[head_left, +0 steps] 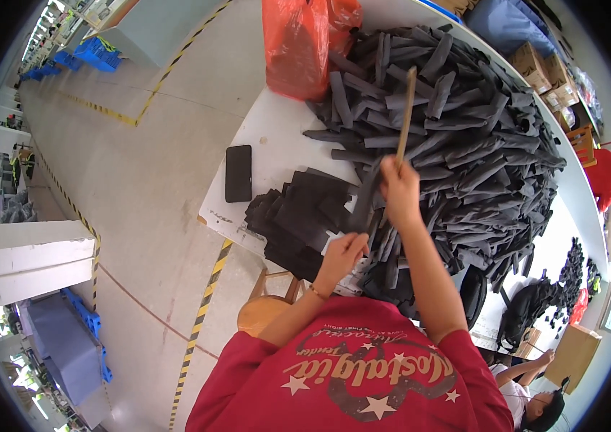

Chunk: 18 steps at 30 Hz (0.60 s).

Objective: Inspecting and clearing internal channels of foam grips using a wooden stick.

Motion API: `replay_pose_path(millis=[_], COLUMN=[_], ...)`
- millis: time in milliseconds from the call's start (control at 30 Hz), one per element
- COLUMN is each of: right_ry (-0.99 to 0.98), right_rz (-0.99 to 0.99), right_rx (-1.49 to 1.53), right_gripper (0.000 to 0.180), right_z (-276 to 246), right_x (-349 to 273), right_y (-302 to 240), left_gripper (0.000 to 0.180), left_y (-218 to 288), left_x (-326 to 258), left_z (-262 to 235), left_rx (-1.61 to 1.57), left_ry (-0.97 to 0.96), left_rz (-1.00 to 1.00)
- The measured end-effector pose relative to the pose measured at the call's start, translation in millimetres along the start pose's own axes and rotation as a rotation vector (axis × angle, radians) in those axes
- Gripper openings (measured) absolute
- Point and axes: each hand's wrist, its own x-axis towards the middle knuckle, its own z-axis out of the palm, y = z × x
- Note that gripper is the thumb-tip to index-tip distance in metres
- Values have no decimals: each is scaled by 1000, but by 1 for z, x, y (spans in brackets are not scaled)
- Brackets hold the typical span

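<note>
A person in a red short-sleeved shirt (349, 374) with pale lettering and stars fills the bottom edge of the view, both bare forearms reaching up toward a long white work table (269, 137). The left hand (344, 253), with a thin bracelet at the wrist, has its fingers curled shut around the lower end of a narrow dark grey fabric tube (364, 198); the tube rises at a slant between the two hands. The right hand (400, 189), just above and beside it, is closed around a thin pale wooden stick (406, 108) that points almost straight up over the table; whether the stick enters the tube is hidden by the fingers. Just left of the hands lies a low stack of flat black fabric pieces (295, 216), partly overhanging the table's near edge. A round wooden stool (266, 309) shows below the table, mostly covered by the left arm. Farther left on the table rests a flat black rectangular phone (238, 173). Behind the hands spreads a large heap of dark grey fabric tubes (478, 144), covering most of the tabletop. At the far end stands an orange plastic bag (298, 47), cut off by the top edge. At the lower right, another person (536, 399) is only partly visible and hard to make out.
</note>
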Motion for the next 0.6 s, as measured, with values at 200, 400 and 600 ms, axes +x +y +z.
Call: replay_pose_path(millis=[200,400,600], right_ry=[188,2,-76], right_rz=[-270,-157,-120], right_rx=[-314,-460,-724], right_gripper=[29,25,17], right_z=[1,-21,-96], right_x=[78,21,-59], right_y=[-60,6,43], left_gripper=[15,11,11], left_y=[6,12,-7], left_x=[38,142,171], left_z=[-26,-79,-89], left_rx=[430,934,1283], left_ry=[193,179,-81], left_rz=[370,559,465])
